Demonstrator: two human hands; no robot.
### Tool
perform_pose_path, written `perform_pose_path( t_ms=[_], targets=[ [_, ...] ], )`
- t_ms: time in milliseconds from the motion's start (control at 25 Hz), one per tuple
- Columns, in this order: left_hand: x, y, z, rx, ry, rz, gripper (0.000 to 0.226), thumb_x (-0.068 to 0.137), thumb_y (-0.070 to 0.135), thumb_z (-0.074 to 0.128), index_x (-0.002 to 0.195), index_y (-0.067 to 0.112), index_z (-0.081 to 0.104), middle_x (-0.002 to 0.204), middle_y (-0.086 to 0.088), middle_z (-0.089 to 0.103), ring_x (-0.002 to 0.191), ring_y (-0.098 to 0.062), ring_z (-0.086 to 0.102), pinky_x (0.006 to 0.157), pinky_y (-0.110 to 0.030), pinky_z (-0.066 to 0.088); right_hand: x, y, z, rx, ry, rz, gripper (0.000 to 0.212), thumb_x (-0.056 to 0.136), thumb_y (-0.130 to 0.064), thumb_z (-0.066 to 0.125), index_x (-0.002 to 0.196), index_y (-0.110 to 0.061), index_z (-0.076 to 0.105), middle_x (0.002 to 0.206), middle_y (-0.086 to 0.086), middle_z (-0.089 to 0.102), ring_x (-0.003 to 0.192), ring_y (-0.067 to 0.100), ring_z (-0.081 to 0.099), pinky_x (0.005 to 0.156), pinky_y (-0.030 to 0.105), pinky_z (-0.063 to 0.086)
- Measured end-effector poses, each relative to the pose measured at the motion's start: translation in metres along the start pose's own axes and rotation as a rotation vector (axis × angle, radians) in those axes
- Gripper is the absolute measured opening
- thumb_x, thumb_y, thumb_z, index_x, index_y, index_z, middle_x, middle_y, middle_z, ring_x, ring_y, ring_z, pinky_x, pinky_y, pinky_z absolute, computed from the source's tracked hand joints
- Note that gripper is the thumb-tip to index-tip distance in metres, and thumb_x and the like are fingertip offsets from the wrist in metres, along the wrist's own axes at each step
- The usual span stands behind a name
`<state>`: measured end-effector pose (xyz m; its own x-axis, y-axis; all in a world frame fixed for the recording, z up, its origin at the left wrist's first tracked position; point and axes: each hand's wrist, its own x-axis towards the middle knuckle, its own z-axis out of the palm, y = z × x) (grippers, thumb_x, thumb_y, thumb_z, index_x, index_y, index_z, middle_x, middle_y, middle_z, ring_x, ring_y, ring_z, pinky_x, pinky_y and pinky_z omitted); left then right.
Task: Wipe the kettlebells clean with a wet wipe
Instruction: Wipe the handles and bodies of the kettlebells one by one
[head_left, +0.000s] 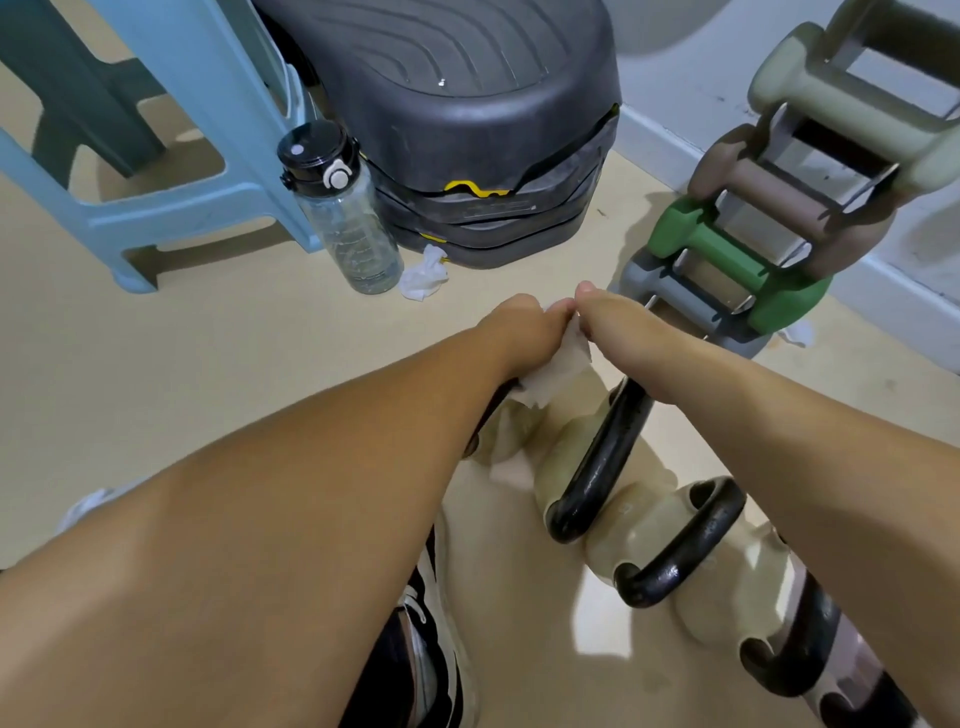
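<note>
Beige floor (208, 364) carries cream kettlebells (639, 525); left hand (511, 325) and right hand (615, 312), each grip pinched on one wet wipe (550, 374); bottle (348, 218) markings unreadable.

The kettlebells (641, 519) down here are pale cream with glossy black handles (597, 457), and the wet wipe (550, 371) shows white against them. The floor (234, 338) is a flat sandy beige. The stool (171, 208) is light blue; the step platform (467, 104) is dark grey, ribbed with curving grooves, with a flash of yellow at its edge. The water bottle (353, 228) is clear, with a black lid and a white button. The dumbbells (711, 244) run pale sage, dusty brown, bright green and grey, and the shoe (426, 649) is black and white
</note>
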<state>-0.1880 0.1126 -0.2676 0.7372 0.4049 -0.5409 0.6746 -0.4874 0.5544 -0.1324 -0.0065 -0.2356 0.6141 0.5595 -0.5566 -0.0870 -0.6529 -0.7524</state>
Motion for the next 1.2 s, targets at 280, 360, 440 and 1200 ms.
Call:
perform_pose_path(
  t_ms=[280,360,440,1200],
  targets=[
    [-0.109,-0.085,0.048,0.139,0.38,0.153,0.05,0.105,0.038,0.036,0.153,0.025,0.026,0.121,-0.006,0.054,0.104,-0.027,0.055,0.08,-0.044,0.05,-0.002,-0.004,0.014,-0.5,0.001,-0.12,0.035,0.103,-0.039,0.034,0.108,-0.015,0.059,0.095,0.0,0.057,0.107,0.031,0.053,0.082,0.036,0.038],
    [-0.116,-0.098,0.056,0.11,0.385,0.113,0.054,0.106,0.036,0.037,0.157,0.023,0.022,0.126,-0.006,0.052,0.108,-0.025,0.053,0.087,-0.042,0.049,0.0,-0.003,0.017,-0.582,0.02,-0.111,0.037,0.102,-0.046,0.035,0.099,-0.015,0.054,0.087,-0.001,0.053,0.096,0.029,0.052,0.076,0.038,0.037],
    [-0.105,-0.09,0.048,0.21,0.428,0.092,0.041,0.105,0.043,0.035,0.141,0.021,0.039,0.113,-0.003,0.058,0.099,-0.026,0.057,0.081,-0.043,0.05,0.006,0.002,0.019,-0.623,0.051,-0.13,0.036,0.1,-0.049,0.037,0.099,-0.016,0.052,0.095,0.003,0.056,0.095,0.029,0.05,0.077,0.038,0.039],
    [-0.114,-0.116,0.082,0.039,0.45,0.161,0.073,0.094,0.047,0.014,0.16,0.017,0.012,0.134,-0.009,0.047,0.115,-0.027,0.047,0.096,-0.041,0.043,-0.007,0.002,0.028,-0.801,0.074,-0.286,0.034,0.105,-0.043,0.033,0.125,-0.017,0.042,0.117,0.008,0.056,0.109,0.036,0.055,0.087,0.049,0.047]
  ],
)
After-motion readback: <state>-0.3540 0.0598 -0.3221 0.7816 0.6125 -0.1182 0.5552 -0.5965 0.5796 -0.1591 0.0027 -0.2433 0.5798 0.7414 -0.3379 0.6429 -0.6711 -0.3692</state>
